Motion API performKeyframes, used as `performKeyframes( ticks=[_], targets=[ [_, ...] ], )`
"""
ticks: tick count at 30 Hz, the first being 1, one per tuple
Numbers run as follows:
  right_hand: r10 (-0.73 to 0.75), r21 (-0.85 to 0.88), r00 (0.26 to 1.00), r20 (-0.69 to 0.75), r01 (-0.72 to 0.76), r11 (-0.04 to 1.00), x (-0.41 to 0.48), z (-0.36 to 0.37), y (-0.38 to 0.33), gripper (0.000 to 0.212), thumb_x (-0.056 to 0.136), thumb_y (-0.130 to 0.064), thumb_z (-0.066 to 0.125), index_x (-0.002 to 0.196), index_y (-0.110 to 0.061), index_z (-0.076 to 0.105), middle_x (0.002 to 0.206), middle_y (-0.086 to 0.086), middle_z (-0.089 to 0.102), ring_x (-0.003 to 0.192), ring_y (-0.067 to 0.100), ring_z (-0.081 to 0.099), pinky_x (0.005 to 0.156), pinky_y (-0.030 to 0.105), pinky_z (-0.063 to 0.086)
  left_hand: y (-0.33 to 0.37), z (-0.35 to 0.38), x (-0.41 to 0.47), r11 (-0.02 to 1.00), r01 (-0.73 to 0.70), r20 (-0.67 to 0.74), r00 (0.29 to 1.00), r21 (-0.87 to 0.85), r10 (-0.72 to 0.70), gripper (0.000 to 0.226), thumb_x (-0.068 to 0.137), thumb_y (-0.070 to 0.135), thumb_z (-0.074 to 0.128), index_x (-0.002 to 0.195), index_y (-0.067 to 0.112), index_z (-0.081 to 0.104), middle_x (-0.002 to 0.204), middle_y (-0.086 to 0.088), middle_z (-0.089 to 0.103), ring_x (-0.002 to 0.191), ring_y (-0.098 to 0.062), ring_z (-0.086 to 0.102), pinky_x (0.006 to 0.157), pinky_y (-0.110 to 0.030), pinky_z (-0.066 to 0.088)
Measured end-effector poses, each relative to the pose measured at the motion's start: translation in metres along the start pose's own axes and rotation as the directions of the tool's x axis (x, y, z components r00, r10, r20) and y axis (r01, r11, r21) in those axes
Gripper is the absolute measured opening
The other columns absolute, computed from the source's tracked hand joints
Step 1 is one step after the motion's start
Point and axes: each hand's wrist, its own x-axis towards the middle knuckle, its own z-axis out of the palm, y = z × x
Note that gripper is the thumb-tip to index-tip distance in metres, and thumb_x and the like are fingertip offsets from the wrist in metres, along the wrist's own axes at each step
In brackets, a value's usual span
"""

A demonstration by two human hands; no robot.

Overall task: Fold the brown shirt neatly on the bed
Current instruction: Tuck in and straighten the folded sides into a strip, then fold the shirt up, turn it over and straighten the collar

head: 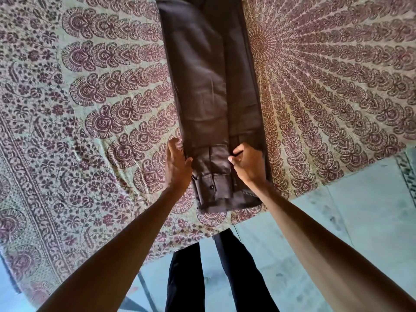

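Left hand (177,164): fingers straight, laid along the shirt's left edge near its close end, touching the cloth.
Right hand (248,164): fingers curled, pinching a fold on the right side, level with the left.
Brown shirt (202,86): a long narrow strip with sides turned in, lying on the bed (90,109); a buttoned cuff (213,185) rests on top near the bed's edge.
Risk: raising the near end with only one side gripped would likely skew the strip and let the cuff slide loose.
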Motion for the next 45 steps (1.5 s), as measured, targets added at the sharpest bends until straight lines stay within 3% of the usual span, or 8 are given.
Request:
performKeyframes(
  ticks=[4, 10, 16, 22, 28, 33, 39, 45],
  targets=[
    [-0.177, -0.346, 0.981, -0.074, 0.141, 0.928, -0.024, -0.023, 0.027, 0.029, 0.075, -0.004, 0.066, 0.098, -0.020, 0.063, 0.098, 0.005, 0.065, 0.090, 0.026, 0.061, 0.070, 0.033, 0.049, -0.019, -0.006, -0.022, 0.827, -0.390, 0.086, 0.917, 0.405, 0.390, 0.055, 0.074, -0.017, 0.047, 0.122, 0.009, 0.055, 0.119, -0.016, 0.051, 0.094, -0.023, 0.051, 0.066, -0.033, 0.047],
    [-0.632, -0.532, 0.735, 0.246, 0.647, 0.546, -0.026, -0.063, 0.100, 0.032, 0.079, -0.008, 0.058, 0.109, -0.009, 0.067, 0.120, 0.014, 0.059, 0.107, 0.031, 0.055, 0.086, 0.045, 0.052, -0.068, -0.020, -0.034, 0.269, -0.846, 0.592, 0.518, 0.460, 0.617, 0.048, 0.075, 0.002, 0.063, 0.121, 0.017, 0.062, 0.124, -0.006, 0.062, 0.113, -0.025, 0.059, 0.097, -0.046, 0.044],
    [-0.691, -0.488, 0.424, 0.586, 0.865, 0.117, 0.016, -0.089, 0.121, 0.053, 0.075, 0.002, 0.055, 0.125, -0.011, 0.062, 0.131, 0.012, 0.058, 0.118, 0.031, 0.051, 0.095, 0.045, 0.047, -0.065, -0.027, -0.013, 0.063, -0.923, 0.753, 0.347, 0.379, 0.559, 0.059, 0.061, 0.027, 0.086, 0.117, 0.023, 0.065, 0.124, -0.001, 0.065, 0.117, -0.027, 0.057, 0.103, -0.050, 0.034],
    [-0.710, -0.386, 0.264, 0.653, 0.922, -0.013, 0.038, -0.089, 0.120, 0.043, 0.076, -0.001, 0.067, 0.117, -0.013, 0.066, 0.122, 0.008, 0.064, 0.111, 0.028, 0.057, 0.098, 0.042, 0.047, -0.065, -0.018, -0.002, 0.081, -0.944, 0.787, 0.311, 0.319, 0.533, 0.060, 0.063, 0.025, 0.086, 0.117, 0.028, 0.060, 0.124, 0.001, 0.064, 0.120, -0.026, 0.057, 0.116, -0.050, 0.016],
    [-0.742, -0.277, 0.563, 0.364, 0.826, 0.491, 0.023, -0.086, 0.094, 0.038, 0.070, 0.008, 0.066, 0.103, -0.012, 0.074, 0.104, 0.007, 0.071, 0.099, 0.025, 0.064, 0.086, 0.041, 0.053, -0.048, -0.021, -0.014, 0.508, -0.839, 0.579, 0.517, 0.196, 0.630, 0.040, 0.074, 0.009, 0.073, 0.111, 0.017, 0.059, 0.110, -0.007, 0.066, 0.108, -0.020, 0.058, 0.111, -0.035, 0.035],
    [-0.354, 0.293, 0.935, 0.024, 0.332, 0.897, 0.067, -0.105, 0.004, 0.027, 0.084, 0.001, 0.066, 0.105, -0.016, 0.068, 0.097, -0.004, 0.069, 0.091, 0.008, 0.065, 0.078, 0.032, 0.056, 0.030, -0.044, 0.040, 0.965, -0.126, 0.124, 0.980, -0.230, 0.157, 0.026, 0.093, -0.002, 0.047, 0.112, 0.016, 0.048, 0.092, 0.001, 0.063, 0.074, -0.003, 0.061, 0.058, -0.011, 0.048],
    [-0.001, -0.007, 0.999, -0.041, 0.001, 1.000, 0.226, -0.080, -0.072, 0.040, 0.095, -0.035, 0.048, 0.089, -0.001, 0.068, 0.089, 0.023, 0.068, 0.084, 0.034, 0.064, 0.060, 0.030, 0.028, 0.038, -0.034, 0.220, 0.908, 0.367, 0.132, 0.929, -0.199, -0.347, 0.031, 0.084, 0.036, 0.052, 0.105, 0.014, 0.062, 0.101, -0.021, 0.065, 0.095, -0.037, 0.063, 0.080, -0.047, 0.051],
    [-0.007, 0.017, 0.986, -0.166, 0.010, 1.000, 0.235, -0.065, -0.070, 0.039, 0.096, -0.030, 0.051, 0.067, -0.004, 0.058, 0.072, 0.019, 0.060, 0.075, 0.035, 0.059, 0.060, 0.034, 0.027, 0.049, -0.031, 0.228, 0.957, 0.288, 0.017, 0.958, -0.029, -0.288, 0.041, 0.094, 0.044, 0.051, 0.084, 0.007, 0.063, 0.074, -0.010, 0.060, 0.067, -0.023, 0.053, 0.059, -0.030, 0.036]
  ],
)
